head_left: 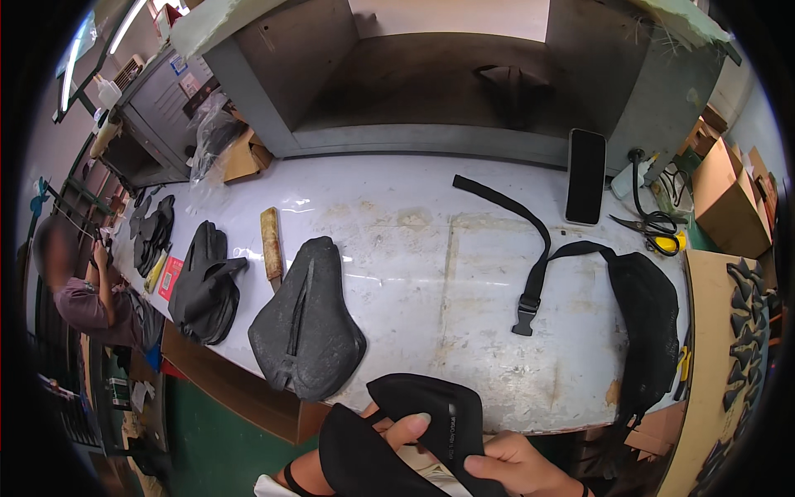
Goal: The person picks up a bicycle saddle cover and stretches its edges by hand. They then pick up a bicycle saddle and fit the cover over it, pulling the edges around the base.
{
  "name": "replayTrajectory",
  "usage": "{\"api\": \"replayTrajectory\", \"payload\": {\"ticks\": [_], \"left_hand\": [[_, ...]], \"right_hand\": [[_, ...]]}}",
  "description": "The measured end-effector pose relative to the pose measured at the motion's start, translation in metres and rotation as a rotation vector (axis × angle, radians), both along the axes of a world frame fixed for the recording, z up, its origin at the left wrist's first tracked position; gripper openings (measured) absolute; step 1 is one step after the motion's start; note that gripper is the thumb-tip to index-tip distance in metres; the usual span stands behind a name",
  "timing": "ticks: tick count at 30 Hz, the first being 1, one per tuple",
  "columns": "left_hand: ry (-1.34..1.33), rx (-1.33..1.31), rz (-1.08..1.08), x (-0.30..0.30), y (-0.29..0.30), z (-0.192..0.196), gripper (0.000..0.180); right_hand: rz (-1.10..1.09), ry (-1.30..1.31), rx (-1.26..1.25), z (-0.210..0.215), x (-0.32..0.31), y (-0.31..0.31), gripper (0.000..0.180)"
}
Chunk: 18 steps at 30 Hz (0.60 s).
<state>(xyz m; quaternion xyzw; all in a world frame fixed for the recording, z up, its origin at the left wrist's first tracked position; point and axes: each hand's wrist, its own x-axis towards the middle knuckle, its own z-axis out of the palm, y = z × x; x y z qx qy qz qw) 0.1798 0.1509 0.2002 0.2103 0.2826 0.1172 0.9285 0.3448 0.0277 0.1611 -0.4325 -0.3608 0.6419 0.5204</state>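
My left hand point(396, 435) and my right hand point(515, 465) both grip a folded black fabric piece point(431, 414) at the lower edge, just below the near rim of the white worktable point(414, 240). The left thumb lies across the fabric's middle; the right fingers pinch its right edge. On the table in front lies a black moulded pad point(305, 323) with a seam down it. To the right, a black bag part point(650, 319) has a black strap with a buckle point(534, 273) running toward the back.
A wooden-handled tool point(271, 246) and a stack of black pieces point(205, 286) lie at the left. A dark phone point(585, 176) and scissors point(654, 228) sit at the back right. Another person point(87, 294) sits at far left. Cardboard boxes point(725, 195) stand at right.
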Motion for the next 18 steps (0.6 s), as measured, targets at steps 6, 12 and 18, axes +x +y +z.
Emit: {"api": "replayTrajectory", "payload": {"ticks": [6,12,18], "left_hand": [[-0.134,-0.077,0.024,0.005,-0.006,0.003,0.038],[-0.349,0.001,-0.115,0.008,0.005,-0.023,0.034],[-0.389,0.407,-0.323,0.003,0.016,-0.044,0.054]], "right_hand": [[-0.007,0.368,-0.25,0.003,0.002,-0.003,0.035],[-0.098,0.225,0.136,0.006,0.0,0.007,0.039],[-0.244,-0.414,0.28,0.005,0.017,0.019,0.026]]}}
